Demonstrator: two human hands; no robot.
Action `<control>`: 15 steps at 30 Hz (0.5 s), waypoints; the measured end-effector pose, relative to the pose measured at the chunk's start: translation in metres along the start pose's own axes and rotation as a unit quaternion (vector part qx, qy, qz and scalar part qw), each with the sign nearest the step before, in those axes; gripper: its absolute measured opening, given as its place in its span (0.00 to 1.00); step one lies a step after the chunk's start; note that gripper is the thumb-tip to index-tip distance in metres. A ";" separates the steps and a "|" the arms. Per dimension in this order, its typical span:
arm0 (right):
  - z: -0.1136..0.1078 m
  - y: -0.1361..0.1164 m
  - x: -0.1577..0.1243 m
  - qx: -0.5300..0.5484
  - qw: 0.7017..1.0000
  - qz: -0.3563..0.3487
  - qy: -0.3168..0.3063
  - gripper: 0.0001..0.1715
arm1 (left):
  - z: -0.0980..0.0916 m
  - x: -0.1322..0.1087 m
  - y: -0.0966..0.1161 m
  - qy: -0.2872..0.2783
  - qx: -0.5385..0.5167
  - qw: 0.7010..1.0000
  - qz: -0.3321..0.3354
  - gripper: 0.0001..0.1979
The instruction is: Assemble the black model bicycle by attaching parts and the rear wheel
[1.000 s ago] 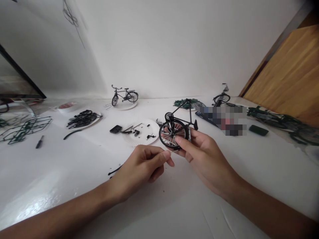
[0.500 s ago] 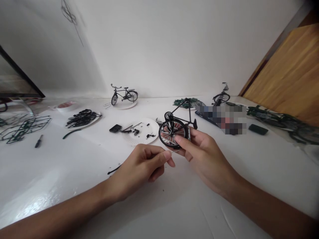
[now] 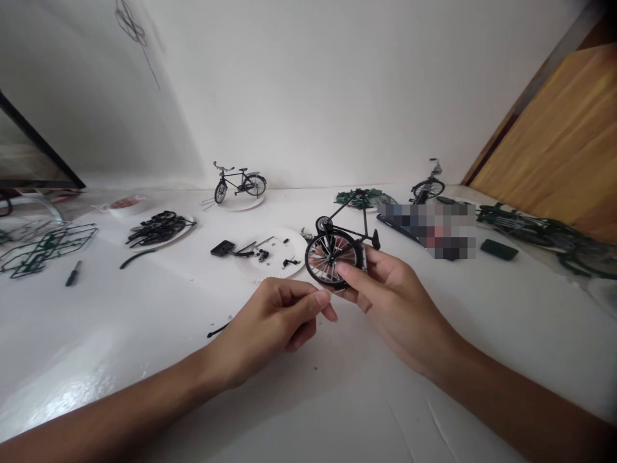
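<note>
My right hand (image 3: 385,283) grips a black model bicycle frame (image 3: 348,235), its thumb pressed over the spokes of the fitted wheel (image 3: 331,258). The frame is tilted, with its other end pointing up and away. Just left of the wheel's lower rim, my left hand (image 3: 294,312) is closed in a pinch on a thin, light-coloured rod-like piece (image 3: 336,292). The rod's far end reaches toward the underside of the wheel, near my right fingers. What kind of piece it is I cannot make out.
Behind my hands lies a white paper plate (image 3: 245,267) with small black parts. A plate of black parts (image 3: 161,230), a screwdriver (image 3: 73,274) and green sprues (image 3: 48,247) lie left. Finished model bicycles (image 3: 241,183) stand by the wall. Green parts (image 3: 530,228) lie right.
The hands and the held pieces keep nearly the same pose. Everything has shifted very slightly left in the view.
</note>
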State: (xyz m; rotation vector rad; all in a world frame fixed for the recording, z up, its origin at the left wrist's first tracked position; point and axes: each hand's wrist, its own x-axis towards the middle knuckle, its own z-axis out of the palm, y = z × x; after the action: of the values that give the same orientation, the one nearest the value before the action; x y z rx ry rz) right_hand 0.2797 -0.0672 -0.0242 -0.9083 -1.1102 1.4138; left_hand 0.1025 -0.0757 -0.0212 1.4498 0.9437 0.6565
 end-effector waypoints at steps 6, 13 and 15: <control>0.001 -0.001 -0.001 -0.004 1.000 -0.002 -0.007 0.09 | 0.000 0.002 0.000 0.005 0.007 1.000 -0.005 0.20; 0.001 0.001 -0.001 -0.005 1.000 0.002 -0.007 0.10 | -0.001 0.003 0.001 0.036 0.050 0.998 -0.016 0.21; 0.002 0.002 -0.001 -0.002 1.000 0.008 -0.006 0.11 | -0.002 0.004 0.001 0.049 0.060 0.997 -0.021 0.21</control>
State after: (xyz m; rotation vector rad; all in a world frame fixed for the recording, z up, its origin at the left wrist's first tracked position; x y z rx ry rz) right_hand 0.2780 -0.0688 -0.0253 -0.9147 -1.1165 1.4324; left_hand 0.1032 -0.0716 -0.0209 1.5097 1.1023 0.6546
